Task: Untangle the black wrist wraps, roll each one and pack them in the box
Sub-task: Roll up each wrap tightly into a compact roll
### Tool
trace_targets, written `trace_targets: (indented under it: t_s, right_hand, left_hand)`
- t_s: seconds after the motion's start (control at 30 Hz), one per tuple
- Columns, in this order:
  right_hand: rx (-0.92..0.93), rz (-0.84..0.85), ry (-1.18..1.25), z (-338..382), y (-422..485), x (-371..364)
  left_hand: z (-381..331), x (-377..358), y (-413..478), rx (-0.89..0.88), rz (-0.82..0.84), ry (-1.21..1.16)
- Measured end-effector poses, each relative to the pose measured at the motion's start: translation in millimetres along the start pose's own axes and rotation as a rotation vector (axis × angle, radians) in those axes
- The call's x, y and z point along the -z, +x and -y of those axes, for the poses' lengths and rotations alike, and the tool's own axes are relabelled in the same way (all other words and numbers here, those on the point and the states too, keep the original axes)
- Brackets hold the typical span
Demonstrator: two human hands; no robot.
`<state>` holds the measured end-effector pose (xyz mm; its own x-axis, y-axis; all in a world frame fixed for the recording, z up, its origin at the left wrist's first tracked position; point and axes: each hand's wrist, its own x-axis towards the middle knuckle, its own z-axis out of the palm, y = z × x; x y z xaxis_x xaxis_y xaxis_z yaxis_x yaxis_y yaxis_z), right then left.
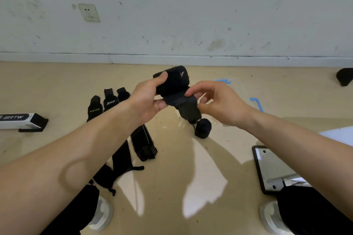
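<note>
The left hand (147, 99) has its grip closed round a half-rolled black wrist wrap (173, 82), held up above the floor (172, 168), while the right hand (219, 101) pinches the wrap's loose tail. Beneath them a finished roll (203, 128) sits on the floor. More flat wraps (142, 139) lie to the left, with the box (19, 120) well beyond them.
</note>
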<state>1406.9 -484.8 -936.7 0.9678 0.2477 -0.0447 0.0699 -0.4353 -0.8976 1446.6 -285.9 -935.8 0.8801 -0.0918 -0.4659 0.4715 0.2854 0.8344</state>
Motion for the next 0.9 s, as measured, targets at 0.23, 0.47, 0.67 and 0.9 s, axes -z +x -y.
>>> trace_targets:
  t_s: [0.23,0.47,0.67,0.9]
  right_hand:
    - [0.132,-0.047,-0.232,4.1,4.1,1.7]
    - [0.22,-0.159,-0.318,7.3,9.6,9.5]
    - [0.142,-0.252,-0.29,1.1,13.5,12.7]
    - [0.006,-0.333,-0.102,1.7,12.5,7.8]
  left_hand:
    - [2.4,1.0,1.5,-0.005,-0.006,0.065]
    - [24.3,-3.9,-4.6,-0.007,0.061,0.138]
    - [30.0,-9.4,-9.8,0.017,0.199,0.157]
    - [27.1,-9.3,-12.2,-0.03,0.314,0.147]
